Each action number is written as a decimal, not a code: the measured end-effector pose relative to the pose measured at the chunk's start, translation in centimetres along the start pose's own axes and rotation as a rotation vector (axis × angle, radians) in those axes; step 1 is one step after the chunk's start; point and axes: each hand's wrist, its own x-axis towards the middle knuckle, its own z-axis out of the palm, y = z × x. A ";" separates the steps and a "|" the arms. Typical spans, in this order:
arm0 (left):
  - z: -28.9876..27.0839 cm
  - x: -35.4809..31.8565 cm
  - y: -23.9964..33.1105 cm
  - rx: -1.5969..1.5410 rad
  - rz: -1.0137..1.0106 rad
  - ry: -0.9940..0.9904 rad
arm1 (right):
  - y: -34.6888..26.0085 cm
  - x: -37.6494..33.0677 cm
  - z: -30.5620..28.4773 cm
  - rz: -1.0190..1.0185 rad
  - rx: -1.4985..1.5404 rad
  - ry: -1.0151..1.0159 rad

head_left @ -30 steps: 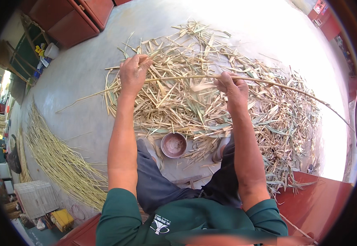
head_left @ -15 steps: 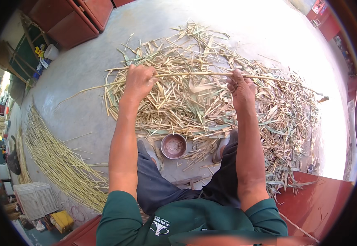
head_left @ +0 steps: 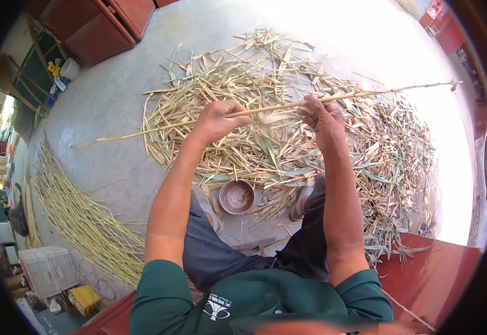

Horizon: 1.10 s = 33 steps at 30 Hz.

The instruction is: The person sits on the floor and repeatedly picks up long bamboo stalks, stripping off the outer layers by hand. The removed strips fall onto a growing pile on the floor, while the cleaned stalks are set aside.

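A long, thin dry stalk (head_left: 277,108) runs across in front of me, sloping up toward the right. My left hand (head_left: 216,121) is closed round it left of the middle, with thumb and fingers along the stalk. Right of the middle, my right hand (head_left: 327,120) pinches the same stalk between thumb and fingertips. Its far right end is thin and carries a small brown tip; the left end tapers out over the bare floor. Beneath both hands spreads a wide heap of dry leaf sheaths and stalk scraps (head_left: 243,146).
Between my feet stands a small metal bowl (head_left: 237,197) with pale residue inside. A bundle of slender yellow-green stalks (head_left: 81,209) lies to the left. A white plastic crate (head_left: 49,272) and a yellow container (head_left: 84,300) sit at lower left, a red cabinet (head_left: 101,39) at far left.
My left hand has moved right and slightly nearer, closer to my right hand. The stalk has tilted, its right end rising and its left end slightly changed in place.
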 end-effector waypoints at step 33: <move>-1.4 1.1 -5.3 -0.415 -0.095 0.020 | 0.6 -0.8 1.4 -0.052 -0.007 -0.200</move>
